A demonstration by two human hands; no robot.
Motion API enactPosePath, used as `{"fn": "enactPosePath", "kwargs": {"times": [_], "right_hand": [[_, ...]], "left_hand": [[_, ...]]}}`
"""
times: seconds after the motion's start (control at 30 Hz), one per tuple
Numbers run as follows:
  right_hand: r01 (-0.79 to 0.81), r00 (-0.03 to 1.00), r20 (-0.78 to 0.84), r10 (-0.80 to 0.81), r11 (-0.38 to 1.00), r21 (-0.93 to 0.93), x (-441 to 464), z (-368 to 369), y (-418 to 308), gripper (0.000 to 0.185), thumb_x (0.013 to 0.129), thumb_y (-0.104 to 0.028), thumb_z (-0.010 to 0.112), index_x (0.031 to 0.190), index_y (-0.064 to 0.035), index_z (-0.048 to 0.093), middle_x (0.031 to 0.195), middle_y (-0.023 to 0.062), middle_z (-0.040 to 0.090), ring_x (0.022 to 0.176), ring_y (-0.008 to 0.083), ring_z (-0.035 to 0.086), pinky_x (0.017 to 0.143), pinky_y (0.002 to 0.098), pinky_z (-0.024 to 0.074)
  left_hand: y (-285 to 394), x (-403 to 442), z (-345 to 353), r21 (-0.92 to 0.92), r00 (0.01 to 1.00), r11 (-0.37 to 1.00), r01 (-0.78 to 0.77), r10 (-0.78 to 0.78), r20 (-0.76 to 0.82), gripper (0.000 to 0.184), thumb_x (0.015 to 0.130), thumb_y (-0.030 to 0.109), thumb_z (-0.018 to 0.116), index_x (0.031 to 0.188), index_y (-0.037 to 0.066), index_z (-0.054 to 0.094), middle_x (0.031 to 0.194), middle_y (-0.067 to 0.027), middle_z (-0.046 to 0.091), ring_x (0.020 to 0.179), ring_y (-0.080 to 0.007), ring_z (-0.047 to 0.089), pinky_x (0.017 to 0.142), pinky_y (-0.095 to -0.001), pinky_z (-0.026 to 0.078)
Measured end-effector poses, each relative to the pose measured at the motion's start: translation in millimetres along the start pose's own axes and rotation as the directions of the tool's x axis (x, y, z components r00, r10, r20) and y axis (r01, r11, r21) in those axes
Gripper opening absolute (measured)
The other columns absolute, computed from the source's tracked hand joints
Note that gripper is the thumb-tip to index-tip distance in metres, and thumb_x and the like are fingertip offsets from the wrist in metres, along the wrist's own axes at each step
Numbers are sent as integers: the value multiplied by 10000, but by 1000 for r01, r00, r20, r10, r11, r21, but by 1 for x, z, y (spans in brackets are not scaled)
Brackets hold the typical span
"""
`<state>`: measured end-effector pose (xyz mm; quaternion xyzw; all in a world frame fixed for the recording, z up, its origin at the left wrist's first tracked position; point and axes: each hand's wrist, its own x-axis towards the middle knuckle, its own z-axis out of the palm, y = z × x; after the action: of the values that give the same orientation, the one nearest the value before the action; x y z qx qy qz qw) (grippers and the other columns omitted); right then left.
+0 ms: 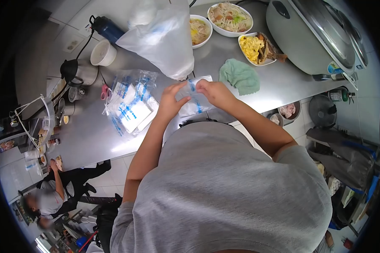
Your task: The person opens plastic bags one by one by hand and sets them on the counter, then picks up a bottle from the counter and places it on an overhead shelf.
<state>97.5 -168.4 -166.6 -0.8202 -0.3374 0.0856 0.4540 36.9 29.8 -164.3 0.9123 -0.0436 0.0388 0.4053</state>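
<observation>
Just in front of my body, a clear plastic packet with blue print (197, 107) lies at the near edge of the metal counter, white inside. My right hand (217, 95) pinches its upper part between thumb and fingers. My left hand (172, 100) is curled at the packet's left side, fingertips on the plastic and thumb apart from them. To the left is a heap of similar blue-printed packets (133, 109) with white contents. Behind my hands stands a large white plastic bag (166, 42). A green cloth (240, 76) lies crumpled to the right.
Noodle bowls (230, 19) and a dish of egg and fish (253, 48) stand behind, beside a large grey cooker (312, 38). Pink scissors (105, 92), a white tub (103, 53) and a dark bottle (107, 29) are left. Another person (57, 189) works at the counter's far left.
</observation>
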Motion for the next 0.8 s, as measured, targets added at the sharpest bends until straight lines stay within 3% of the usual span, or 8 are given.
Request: {"fn": "enactPosePath", "kwargs": {"times": [0.07,0.17,0.27,0.43,0.53,0.67,0.73,0.8], "right_hand": [[23,1000,15,-22,998,-59,-2,-5,2,119,839,-139,574,911,-44,569,784,147,624,752,332,600,658,389,469],[126,991,-21,-131,980,-151,-2,-8,6,130,857,-169,557,848,-39,560,765,152,610,752,344,583,666,417,451],[118,990,-53,-128,980,-160,-3,-12,-3,175,859,-195,555,785,-36,544,736,159,592,741,356,571,665,443,436],[177,984,6,-177,981,-75,-2,-32,-21,231,869,-220,562,753,-20,568,745,134,606,727,323,577,657,409,446],[230,961,-219,-168,926,299,3,-34,-42,267,889,-240,554,749,-15,591,744,78,625,703,227,587,641,334,452],[-42,999,15,51,587,808,14,-61,-75,182,897,-184,547,852,-20,612,794,55,622,712,144,577,681,290,470],[-166,986,162,41,337,927,27,-69,-77,165,892,-171,554,865,-14,596,759,41,599,651,128,561,646,265,469],[-251,967,253,29,272,929,40,-83,-87,166,893,-167,551,876,-4,581,726,27,575,594,112,536,605,238,460]], "left_hand": [[-7,3,0,53,996,999,5,-10,91,281,733,130,712,1005,83,660,997,-104,645,988,-240,573,882,-341,419],[3,3,-3,-14,999,999,41,-41,-7,144,726,127,714,834,43,672,862,-120,650,865,-300,587,793,-370,444],[5,0,-5,-99,994,995,-19,9,-104,121,756,118,700,842,38,670,847,-95,653,836,-248,591,752,-331,451],[21,-13,-13,-603,945,764,229,-324,-52,114,845,144,648,855,30,648,805,-6,621,731,-64,526,669,-203,408],[42,-17,-34,-683,931,681,262,-366,-8,114,867,142,625,838,35,651,780,21,608,702,-34,499,647,-181,392],[37,-15,-58,-633,966,741,223,-257,40,128,886,135,593,833,27,634,754,22,595,665,-44,481,623,-186,377],[69,-1,-66,-612,980,788,62,-165,-114,165,894,160,587,787,35,608,748,14,591,662,-54,491,619,-193,385],[93,11,-82,-702,965,712,8,-190,-181,197,897,190,586,766,42,594,753,1,592,664,-67,503,618,-203,398]]}}
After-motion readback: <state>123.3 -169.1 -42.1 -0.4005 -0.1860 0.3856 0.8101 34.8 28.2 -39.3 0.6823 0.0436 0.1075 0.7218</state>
